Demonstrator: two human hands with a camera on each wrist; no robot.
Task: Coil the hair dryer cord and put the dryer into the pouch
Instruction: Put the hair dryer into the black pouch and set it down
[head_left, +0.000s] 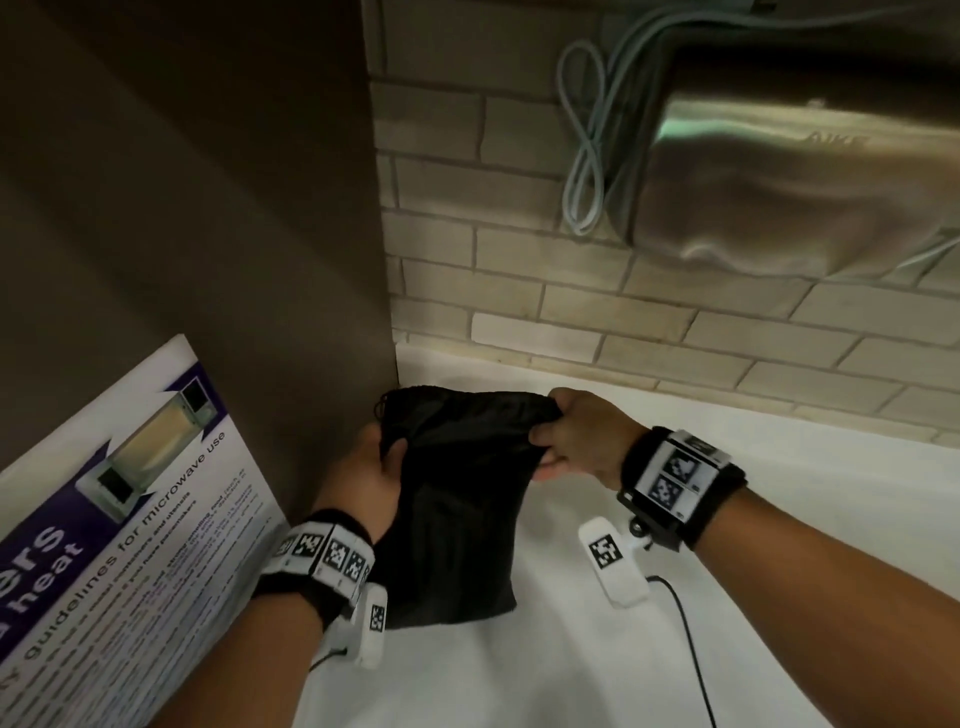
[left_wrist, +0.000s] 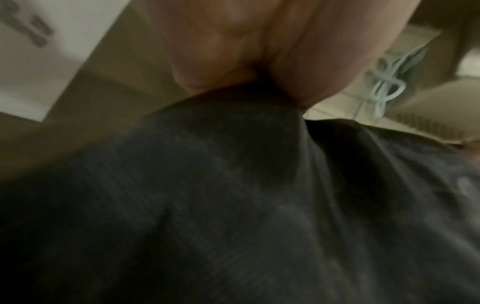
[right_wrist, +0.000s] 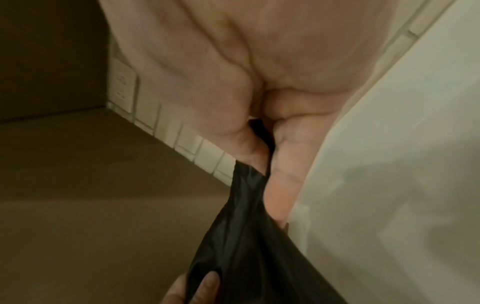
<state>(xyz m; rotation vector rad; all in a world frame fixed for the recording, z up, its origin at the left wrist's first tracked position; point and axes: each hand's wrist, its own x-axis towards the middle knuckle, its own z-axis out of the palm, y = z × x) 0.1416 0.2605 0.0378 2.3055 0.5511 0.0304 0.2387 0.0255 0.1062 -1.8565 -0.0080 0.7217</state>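
A black fabric pouch (head_left: 457, 499) hangs between my two hands above the white counter (head_left: 753, 467), its top edge stretched sideways. My left hand (head_left: 376, 457) grips the pouch's left top corner, close to the brown panel. My right hand (head_left: 558, 439) pinches the right top corner between thumb and fingers. In the right wrist view the black pouch (right_wrist: 241, 246) runs down from my pinching fingers (right_wrist: 283, 164). The left wrist view is filled by dark pouch cloth (left_wrist: 233, 205) under my curled fingers (left_wrist: 298, 61). No hair dryer or its cord shows in any view.
A brown panel (head_left: 208, 208) stands at the left with a microwave-use poster (head_left: 119, 499) leaning on it. A steel wall-mounted unit (head_left: 810, 176) with pale looped cables (head_left: 587, 150) hangs on the tiled wall (head_left: 519, 291) above the counter.
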